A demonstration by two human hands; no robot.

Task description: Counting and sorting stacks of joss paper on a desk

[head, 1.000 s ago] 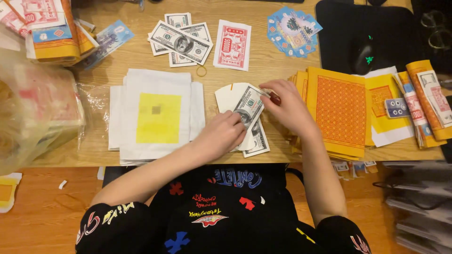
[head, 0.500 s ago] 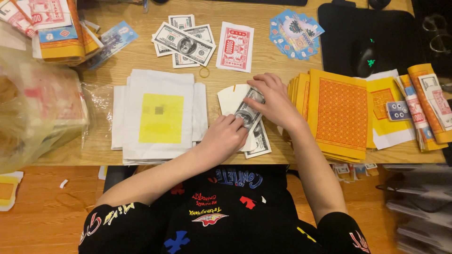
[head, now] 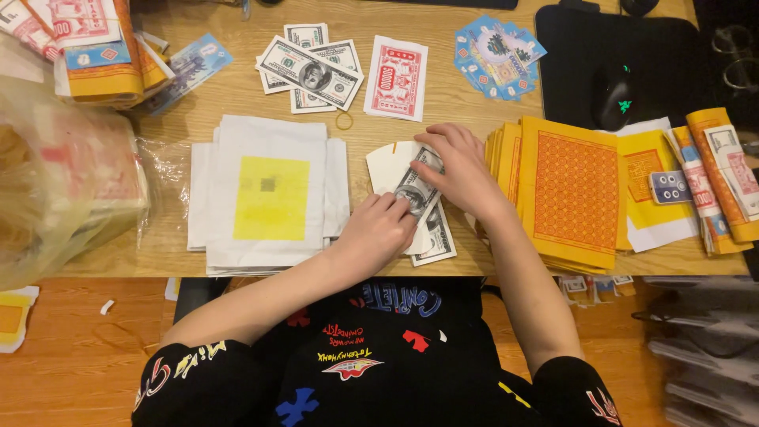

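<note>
My left hand and my right hand both press on a small stack of grey banknote-style papers lying on a white sheet near the table's front edge. Left fingers pinch the lower end of the top note, right fingers hold its upper end. Another note sticks out beneath, toward me. To the left lies a pile of white sheets with a yellow square.
An orange patterned paper stack sits right of my hands, more yellow and printed papers further right. Loose notes, a rubber band, a red-and-white sheet and blue papers lie behind. A plastic bag fills the left; a mouse rests on a black mat.
My right hand has shifted left from the orange stack onto the notes. The left hand stays on the lower end of the stack.
</note>
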